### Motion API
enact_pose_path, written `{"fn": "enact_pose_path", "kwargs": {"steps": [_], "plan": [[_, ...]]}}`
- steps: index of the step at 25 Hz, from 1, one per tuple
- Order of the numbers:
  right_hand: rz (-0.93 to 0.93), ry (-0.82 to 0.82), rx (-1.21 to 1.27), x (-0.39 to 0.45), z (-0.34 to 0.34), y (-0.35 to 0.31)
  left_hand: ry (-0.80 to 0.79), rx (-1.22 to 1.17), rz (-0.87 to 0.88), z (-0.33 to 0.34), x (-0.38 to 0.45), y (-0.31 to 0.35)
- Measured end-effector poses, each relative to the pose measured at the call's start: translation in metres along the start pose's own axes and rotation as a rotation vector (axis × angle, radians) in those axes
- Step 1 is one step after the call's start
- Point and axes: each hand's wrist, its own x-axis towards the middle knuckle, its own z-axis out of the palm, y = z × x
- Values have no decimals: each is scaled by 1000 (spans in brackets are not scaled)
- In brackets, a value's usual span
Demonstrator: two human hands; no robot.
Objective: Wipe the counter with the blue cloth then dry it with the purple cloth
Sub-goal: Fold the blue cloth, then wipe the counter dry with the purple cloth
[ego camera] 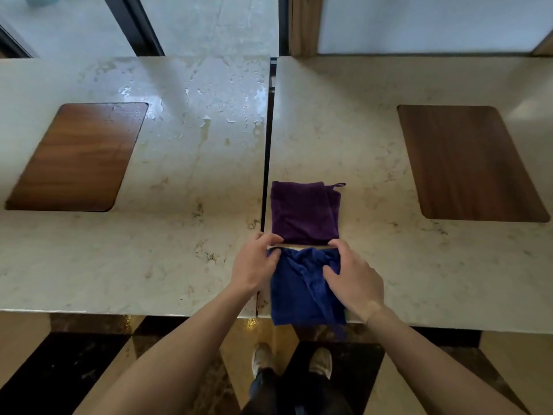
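Observation:
A blue cloth lies rumpled at the near edge of the marble counter, its lower edge hanging slightly over the front. Just behind it a purple cloth lies folded flat with a small loop at its far right corner. My left hand pinches the blue cloth's far left corner. My right hand rests on the cloth's right side, fingers gripping its folds. Water patches shine on the far part of the left counter slab.
A dark seam splits the counter into two slabs. A wooden inset sits in the left slab and another wooden inset in the right. Glass panes stand behind the counter. My shoes show on the tiled floor below.

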Motion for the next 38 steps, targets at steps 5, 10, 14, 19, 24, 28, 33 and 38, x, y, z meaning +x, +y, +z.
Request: {"fn": "enact_pose_path", "kwargs": {"steps": [5, 10, 14, 19, 24, 28, 33, 38], "plan": [[57, 89, 58, 49, -32, -17, 135, -26, -114, -30, 46, 13], [215, 10, 345, 124, -37, -42, 47, -244, -302, -27, 99, 39], [331, -3, 495, 148, -28, -43, 36, -415, -466, -20, 119, 42], [240, 37, 527, 143, -25, -39, 39, -573, -420, -20, 110, 50], [35, 74, 735, 113, -55, -42, 104, -613, -173, -48, 74, 72], [-94, 25, 868, 90, -89, -69, 254, -523, -18, -92, 42, 93], [-209, 20, 938, 54, -102, -119, 348, -434, 40, -141, 7, 95], [-281, 87, 852, 12, -86, -165, 318, -398, 49, -188, -20, 68]]}}
